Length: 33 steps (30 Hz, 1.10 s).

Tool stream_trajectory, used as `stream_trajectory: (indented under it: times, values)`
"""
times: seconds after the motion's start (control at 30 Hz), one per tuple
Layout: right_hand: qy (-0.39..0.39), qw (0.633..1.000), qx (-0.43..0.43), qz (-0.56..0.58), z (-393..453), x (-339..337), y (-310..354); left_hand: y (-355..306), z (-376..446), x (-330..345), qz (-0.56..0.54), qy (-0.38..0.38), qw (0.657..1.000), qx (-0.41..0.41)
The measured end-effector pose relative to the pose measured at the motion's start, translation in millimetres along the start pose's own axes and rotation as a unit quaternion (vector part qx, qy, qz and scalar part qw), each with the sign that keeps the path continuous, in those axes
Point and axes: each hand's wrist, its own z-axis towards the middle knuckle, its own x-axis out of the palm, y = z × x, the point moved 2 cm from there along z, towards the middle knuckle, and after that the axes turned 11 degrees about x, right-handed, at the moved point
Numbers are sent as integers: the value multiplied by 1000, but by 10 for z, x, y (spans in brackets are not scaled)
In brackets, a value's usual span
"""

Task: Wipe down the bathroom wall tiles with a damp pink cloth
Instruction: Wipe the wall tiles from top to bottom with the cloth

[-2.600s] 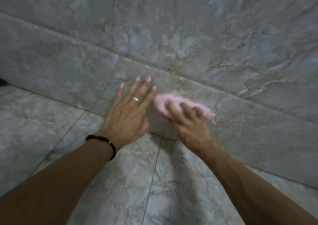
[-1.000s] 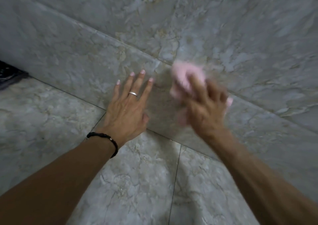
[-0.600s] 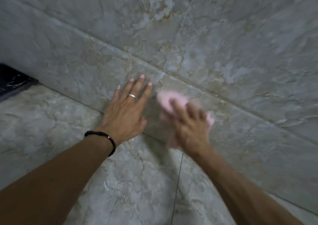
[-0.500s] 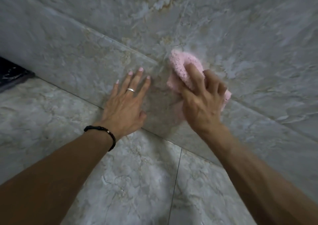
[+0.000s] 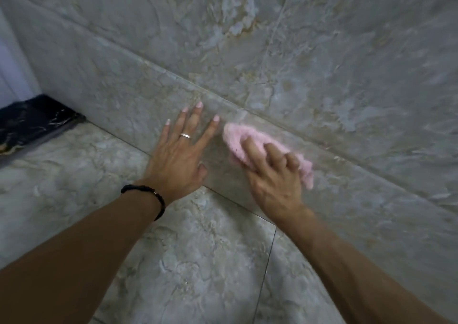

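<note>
Your pink cloth [image 5: 250, 138] is fluffy and bunched, pressed against the low skirting tile [image 5: 138, 105]. Grey marbled wall tiles [image 5: 347, 51] rise above it.

A: Item one, wall [image 5: 322, 51]: grey-green marbled tiles, beige veining, a pale blotch high up.

B: Joints?

A: One grout line [image 5: 285, 123] runs slantwise across it; a skirting band [image 5: 111, 95] of the same stone sits below.

B: Item two?

A: Floor [image 5: 198, 261]: large matching tiles, thin dark seams (slightly glossy).

B: Left edge?

A: Black veined threshold slab [image 5: 32, 120] at floor level; a white upright surface [image 5: 10, 58] above it. Light dim and even.
</note>
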Motion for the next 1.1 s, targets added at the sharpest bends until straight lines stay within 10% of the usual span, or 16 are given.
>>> stream_trajectory:
  times: [0.17, 0.4, 0.6, 0.83, 1.1]
  values:
    - [218, 969, -110, 37, -708, 306, 332, 55, 11, 23, 19, -1, 999, 33]
    - [108, 993, 0, 49, -187, 156, 296, 110, -24, 225, 3, -52, 998, 27]
    - [277, 951, -131, 35, -746, 501, 666, 343, -218, 508, -14, -56, 998, 30]
    - [180, 982, -40, 30, -106, 209, 459, 615, -108, 195, -12, -42, 997, 68]
    - [277, 955, -107, 4, -361, 258, 640, 733, -199, 246, -34, -58, 997, 43]
